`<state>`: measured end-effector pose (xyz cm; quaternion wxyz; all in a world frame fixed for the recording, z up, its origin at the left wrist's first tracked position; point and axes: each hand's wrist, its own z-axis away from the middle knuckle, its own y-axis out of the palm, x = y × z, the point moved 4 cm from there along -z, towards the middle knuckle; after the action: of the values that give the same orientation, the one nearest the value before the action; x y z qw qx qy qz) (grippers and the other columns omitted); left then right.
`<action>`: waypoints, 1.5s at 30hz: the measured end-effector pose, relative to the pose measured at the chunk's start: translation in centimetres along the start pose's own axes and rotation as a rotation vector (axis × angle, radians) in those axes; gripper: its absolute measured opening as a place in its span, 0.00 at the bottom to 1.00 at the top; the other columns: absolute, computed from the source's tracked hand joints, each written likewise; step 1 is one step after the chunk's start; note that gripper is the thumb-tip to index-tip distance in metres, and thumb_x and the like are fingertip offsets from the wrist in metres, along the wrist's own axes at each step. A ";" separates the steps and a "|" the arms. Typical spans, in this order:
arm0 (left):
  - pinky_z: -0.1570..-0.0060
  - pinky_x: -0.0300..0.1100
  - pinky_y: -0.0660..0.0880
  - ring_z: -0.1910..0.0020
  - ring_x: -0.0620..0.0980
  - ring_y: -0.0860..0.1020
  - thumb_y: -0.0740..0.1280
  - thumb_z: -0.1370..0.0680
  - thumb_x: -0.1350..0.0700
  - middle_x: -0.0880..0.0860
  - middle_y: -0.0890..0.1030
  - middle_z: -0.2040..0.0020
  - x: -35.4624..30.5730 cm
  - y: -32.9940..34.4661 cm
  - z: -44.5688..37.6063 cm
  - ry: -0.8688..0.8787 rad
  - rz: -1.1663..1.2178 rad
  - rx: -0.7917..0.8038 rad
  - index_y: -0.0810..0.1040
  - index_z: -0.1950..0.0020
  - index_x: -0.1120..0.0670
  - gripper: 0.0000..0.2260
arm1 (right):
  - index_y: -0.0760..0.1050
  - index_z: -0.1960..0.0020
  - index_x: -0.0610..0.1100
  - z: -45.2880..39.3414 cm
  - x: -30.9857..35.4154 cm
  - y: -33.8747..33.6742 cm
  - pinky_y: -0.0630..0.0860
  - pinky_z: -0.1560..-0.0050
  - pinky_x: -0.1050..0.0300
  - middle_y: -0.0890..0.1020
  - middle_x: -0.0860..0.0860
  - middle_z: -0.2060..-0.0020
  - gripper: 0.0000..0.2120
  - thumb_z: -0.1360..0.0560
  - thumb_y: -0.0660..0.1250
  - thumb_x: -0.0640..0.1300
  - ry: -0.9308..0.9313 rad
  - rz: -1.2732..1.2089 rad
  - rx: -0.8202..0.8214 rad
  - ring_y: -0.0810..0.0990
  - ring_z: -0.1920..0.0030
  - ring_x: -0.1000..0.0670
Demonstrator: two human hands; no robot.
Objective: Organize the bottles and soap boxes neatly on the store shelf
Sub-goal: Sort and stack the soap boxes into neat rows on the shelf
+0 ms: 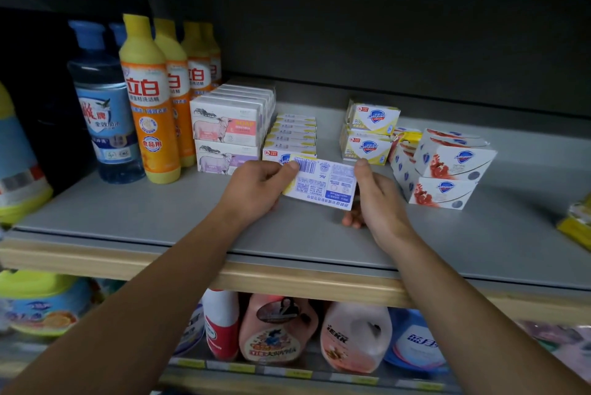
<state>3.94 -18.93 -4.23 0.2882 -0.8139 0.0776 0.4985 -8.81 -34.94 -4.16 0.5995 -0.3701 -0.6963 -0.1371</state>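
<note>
A white soap box (323, 183) with a barcode and blue print facing me is held above the grey shelf (160, 212). My left hand (259, 190) grips its left end and my right hand (377, 199) grips its right end. Just behind it stands a row of yellow-and-white soap boxes (294, 134). Left of that row are sheep-picture soap boxes (227, 132) in two stacked rows. Two stacked yellow soap boxes (371, 131) sit behind my right hand. Red-and-white soap boxes (444, 167) lie skewed at the right. Orange-yellow dish soap bottles (150, 100) and a blue bottle (102, 100) stand at the left.
A blue and green container (19, 164) stands at the far left edge, and a yellow pack (577, 222) lies at the far right. On the lower shelf stand pink and red detergent jugs (278, 330). The wooden shelf lip (287, 279) crosses under my forearms.
</note>
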 end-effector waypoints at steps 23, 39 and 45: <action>0.58 0.53 0.83 0.53 0.56 0.84 0.69 0.24 0.63 0.56 0.85 0.47 -0.8 0.0 0.2 -0.026 0.588 0.101 0.76 0.37 0.56 0.15 | 0.70 0.31 0.47 0.1 0.8 0.7 0.73 0.42 0.62 0.76 0.54 0.39 0.21 0.23 0.67 0.48 -0.397 0.246 0.000 0.76 0.41 0.55; 0.42 0.61 0.77 0.42 0.60 0.79 0.68 0.25 0.55 0.65 0.78 0.41 -0.6 0.5 0.1 0.001 0.606 0.170 0.79 0.45 0.61 0.13 | 0.76 0.38 0.44 1.3 2.4 1.2 0.71 0.42 0.60 0.78 0.50 0.43 0.22 0.31 0.75 0.43 -0.656 0.430 -0.004 0.76 0.42 0.51; 0.43 0.39 0.73 0.47 0.42 0.80 0.65 0.19 0.54 0.48 0.84 0.49 -0.4 0.6 -0.1 0.063 0.101 -0.005 0.83 0.48 0.55 0.08 | 0.78 0.43 0.45 0.2 1.1 -0.1 0.68 0.45 0.68 0.78 0.54 0.48 0.12 0.26 0.71 0.42 -0.483 0.361 -0.045 0.76 0.46 0.55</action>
<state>3.56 -19.49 -4.09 0.2580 -0.8250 0.1266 0.4867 -9.01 -34.48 -3.19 0.4228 -0.5230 -0.7385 0.0480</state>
